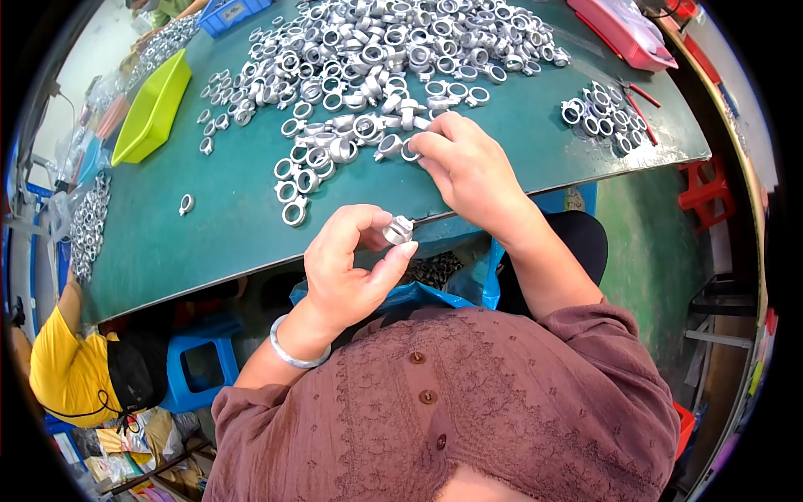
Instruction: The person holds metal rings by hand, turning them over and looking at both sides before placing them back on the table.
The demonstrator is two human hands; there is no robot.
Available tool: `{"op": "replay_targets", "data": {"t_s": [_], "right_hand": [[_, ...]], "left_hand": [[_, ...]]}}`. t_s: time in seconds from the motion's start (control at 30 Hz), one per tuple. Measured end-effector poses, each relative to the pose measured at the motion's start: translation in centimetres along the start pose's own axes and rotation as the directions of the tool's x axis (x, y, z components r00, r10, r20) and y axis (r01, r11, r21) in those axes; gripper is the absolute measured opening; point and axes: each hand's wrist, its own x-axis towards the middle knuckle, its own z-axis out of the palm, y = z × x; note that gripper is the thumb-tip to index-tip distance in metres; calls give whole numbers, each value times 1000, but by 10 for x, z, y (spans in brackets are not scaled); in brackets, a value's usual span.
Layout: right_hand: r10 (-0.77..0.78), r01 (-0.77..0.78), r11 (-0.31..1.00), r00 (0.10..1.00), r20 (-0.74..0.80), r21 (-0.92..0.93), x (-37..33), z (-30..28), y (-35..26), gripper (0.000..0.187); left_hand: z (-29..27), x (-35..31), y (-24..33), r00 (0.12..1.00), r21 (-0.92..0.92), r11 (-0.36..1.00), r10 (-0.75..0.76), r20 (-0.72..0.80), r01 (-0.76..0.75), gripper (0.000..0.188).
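Note:
Between the thumb and forefinger of my left hand (343,266) is a small silver metal ring clamp (398,231), held just off the table's near edge. My right hand (470,170) reaches over the table with its fingertips closed on another metal ring (410,151) at the near side of the heap. The fingers partly cover that ring. A large heap of similar silver rings (376,54), each with a small lug, spreads across the far middle of the table. Several rings (294,212) lie loose to the left of my hands.
On the green table (226,234) stand a lime-green bin (152,109), a blue crate (234,15) and a pink bin (623,38). Red-handled pliers (642,121) lie by a smaller ring pile (604,121). A person in yellow (75,360) works at left, near a blue stool (199,364).

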Motion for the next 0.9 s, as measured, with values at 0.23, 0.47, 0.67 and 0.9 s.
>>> {"op": "replay_targets", "data": {"t_s": [0.23, 0.47, 0.67, 0.9], "right_hand": [[-32, 33, 999, 999, -4, 22, -1, -2, 0, 10], [82, -71, 920, 997, -12, 384, -1, -5, 1, 12], [143, -262, 599, 965, 221, 756, -5, -12, 2, 10], [-10, -35, 669, 998, 56, 743, -4, -15, -17, 19]], "left_hand": [[2, 0, 1, 1000, 17, 1000, 23, 19, -24, 30], [9, 2, 5, 980, 164, 986, 3, 199, -37, 27], [9, 0, 7, 957, 226, 974, -90, 276, 27, 28], [-1, 18, 7, 890, -545, 716, -432, 144, 436, 25]]}}
